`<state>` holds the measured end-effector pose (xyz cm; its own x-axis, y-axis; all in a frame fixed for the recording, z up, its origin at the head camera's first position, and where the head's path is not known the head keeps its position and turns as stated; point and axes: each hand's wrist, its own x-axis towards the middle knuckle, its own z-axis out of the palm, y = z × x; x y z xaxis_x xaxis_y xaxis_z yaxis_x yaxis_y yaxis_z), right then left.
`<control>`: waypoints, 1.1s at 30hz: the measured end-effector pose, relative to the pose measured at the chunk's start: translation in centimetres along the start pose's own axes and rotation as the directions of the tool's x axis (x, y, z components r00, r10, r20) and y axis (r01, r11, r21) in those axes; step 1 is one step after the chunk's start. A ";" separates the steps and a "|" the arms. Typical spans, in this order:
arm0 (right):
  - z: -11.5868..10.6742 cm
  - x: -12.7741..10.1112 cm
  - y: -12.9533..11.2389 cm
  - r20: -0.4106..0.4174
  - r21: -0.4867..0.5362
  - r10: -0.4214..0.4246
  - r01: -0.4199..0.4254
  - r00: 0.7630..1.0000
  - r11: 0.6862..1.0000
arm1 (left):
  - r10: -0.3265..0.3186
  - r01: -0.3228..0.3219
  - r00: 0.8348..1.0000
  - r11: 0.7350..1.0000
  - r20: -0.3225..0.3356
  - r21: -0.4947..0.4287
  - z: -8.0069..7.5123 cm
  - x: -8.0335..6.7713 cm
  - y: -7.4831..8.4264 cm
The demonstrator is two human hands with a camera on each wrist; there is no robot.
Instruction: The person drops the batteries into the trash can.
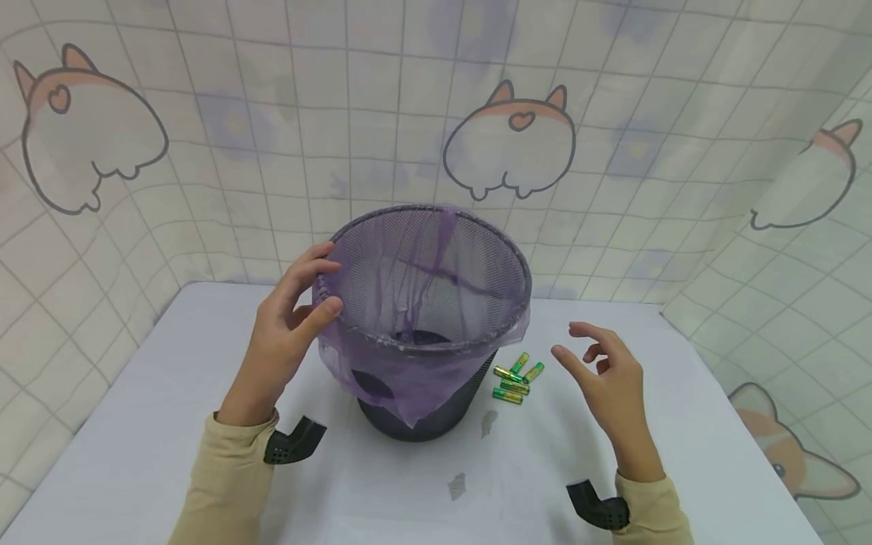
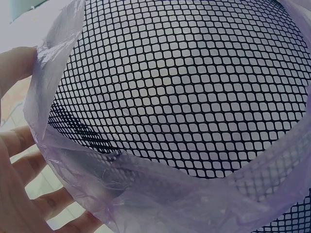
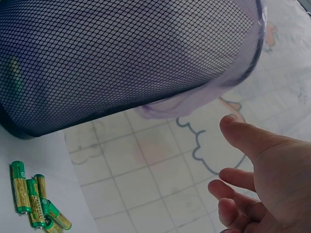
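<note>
A black mesh wastebasket (image 1: 436,424) stands upright, with a thin purple bag (image 1: 412,378) folded over its rim. My left hand (image 1: 282,322) holds the basket's left rim, fingertips over the edge. In the left wrist view, the fingers (image 2: 24,167) pass behind the bag's edge and the thumb is spread apart from them. My right hand (image 1: 609,378) hovers to the right, its fingers loosely bent and nothing between them. Several green and gold batteries (image 1: 511,386) lie together on the table between the basket and that hand. Through the mesh a green-yellow patch (image 3: 14,75) shows faintly.
The white table (image 1: 381,499) carries two small grey patches (image 1: 457,486) in front of the basket. Behind and at both sides hangs a checked curtain (image 1: 327,98) with cartoon dog prints. A black device (image 1: 294,441) sits on each sleeve cuff.
</note>
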<state>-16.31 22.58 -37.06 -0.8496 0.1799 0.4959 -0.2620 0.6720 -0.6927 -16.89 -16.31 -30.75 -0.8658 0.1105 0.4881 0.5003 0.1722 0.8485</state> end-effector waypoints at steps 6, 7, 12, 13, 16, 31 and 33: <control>0.3 0.2 0.5 0.022 -0.035 0.017 -0.016 1.000 0.999 | 0.001 -0.001 1.000 1.000 -0.004 0.005 -0.1 0.0 -0.1; 0.2 0.2 0.5 0.023 -0.041 0.019 -0.018 1.000 0.999 | 0.002 -0.001 1.000 1.000 -0.004 0.007 -0.1 0.0 -0.1; 0.2 0.4 1.0 0.035 -0.062 0.027 -0.025 0.999 0.998 | 0.003 -0.002 1.000 1.000 -0.007 0.009 -0.1 0.0 -0.1; 0.2 0.4 1.2 0.041 -0.067 0.030 -0.028 0.999 0.997 | 0.001 -0.001 1.000 1.000 -0.006 0.006 -0.1 0.0 -0.1; 0.3 0.4 1.6 0.056 -0.083 0.040 -0.035 0.998 0.996 | -0.006 0.006 1.000 1.000 -0.001 0.003 0.0 -0.1 0.0; 1.6 0.3 3.6 0.128 -0.149 0.078 -0.058 0.989 0.987 | 0.001 -0.001 1.000 1.000 -0.005 -0.004 0.1 0.0 0.0; 1.8 0.2 3.8 0.140 -0.154 0.099 -0.077 0.985 0.985 | 0.000 0.000 1.000 1.000 -0.003 0.004 0.1 0.0 0.0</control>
<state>-18.33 23.90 -40.54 -0.9272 0.1431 0.3462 -0.1219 0.7584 -0.6402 -16.90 -16.25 -30.80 -0.8659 0.1073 0.4886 0.5002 0.1766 0.8477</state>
